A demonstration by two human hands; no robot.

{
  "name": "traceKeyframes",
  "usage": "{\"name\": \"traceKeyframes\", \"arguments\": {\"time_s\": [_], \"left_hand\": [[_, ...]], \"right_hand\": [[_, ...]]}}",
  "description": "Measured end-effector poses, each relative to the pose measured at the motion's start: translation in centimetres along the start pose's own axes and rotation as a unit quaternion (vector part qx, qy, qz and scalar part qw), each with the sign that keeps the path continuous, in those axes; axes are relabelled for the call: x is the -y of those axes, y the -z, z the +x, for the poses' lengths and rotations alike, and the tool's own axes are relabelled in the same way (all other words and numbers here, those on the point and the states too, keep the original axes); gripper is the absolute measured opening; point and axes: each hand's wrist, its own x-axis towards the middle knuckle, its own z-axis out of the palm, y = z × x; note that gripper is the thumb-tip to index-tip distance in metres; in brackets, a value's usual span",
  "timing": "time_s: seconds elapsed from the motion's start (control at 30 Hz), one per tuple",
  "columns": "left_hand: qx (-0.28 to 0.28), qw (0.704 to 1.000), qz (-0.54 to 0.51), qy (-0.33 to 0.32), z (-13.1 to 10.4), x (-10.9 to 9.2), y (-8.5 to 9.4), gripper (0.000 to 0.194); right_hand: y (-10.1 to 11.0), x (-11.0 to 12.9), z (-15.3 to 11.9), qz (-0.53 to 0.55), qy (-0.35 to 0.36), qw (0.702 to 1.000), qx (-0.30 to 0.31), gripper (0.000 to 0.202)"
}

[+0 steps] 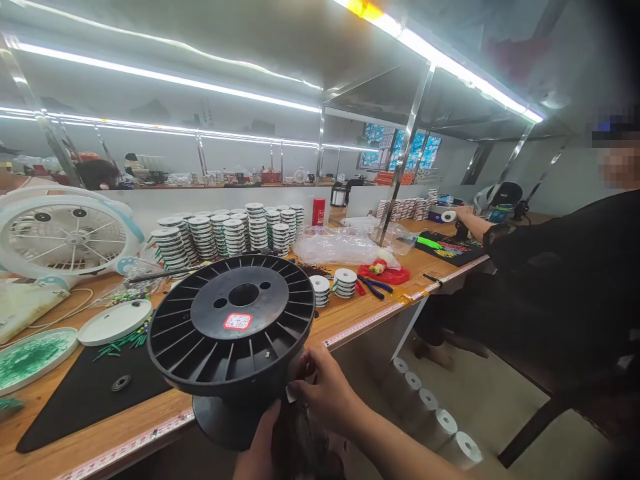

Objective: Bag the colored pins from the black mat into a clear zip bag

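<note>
A large black plastic spool (233, 327) with a red and white label on its top flange is held in front of the wooden bench edge. My left hand (260, 447) reaches up from below and touches the spool's lower flange. My right hand (325, 390) pinches at the spool's core just under the top flange, beside a small white tag. Dark wire or thread on the core is mostly hidden between my hands.
Stacks of small white spools (230, 233), a white fan (65, 233), white plates (115, 322), a black mat (90, 393), blue-handled pliers (375, 285) and plastic bags lie on the bench. A person in black sits at right. White rolls (440, 427) lie on the floor.
</note>
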Motion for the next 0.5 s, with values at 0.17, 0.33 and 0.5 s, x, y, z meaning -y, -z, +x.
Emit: {"name": "traceKeyframes", "arguments": {"time_s": [0.17,0.33,0.5], "left_hand": [[-0.024,0.999,0.035,0.016,-0.3,-0.5,0.4,0.037],[0.002,0.997,-0.053,0.06,-0.4,-0.8,0.1,0.042],[-0.001,0.996,-0.072,0.05,-0.4,-0.1,0.5,0.045]], "right_hand": [[0.0,0.2,-0.4,0.004,0.032,0.999,0.002,0.023],[-0.3,0.0,-0.5,0.013,0.025,1.0,-0.011,0.027],[-1.5,-1.4,-0.3,0.029,-0.039,0.996,-0.077,0.026]]}}
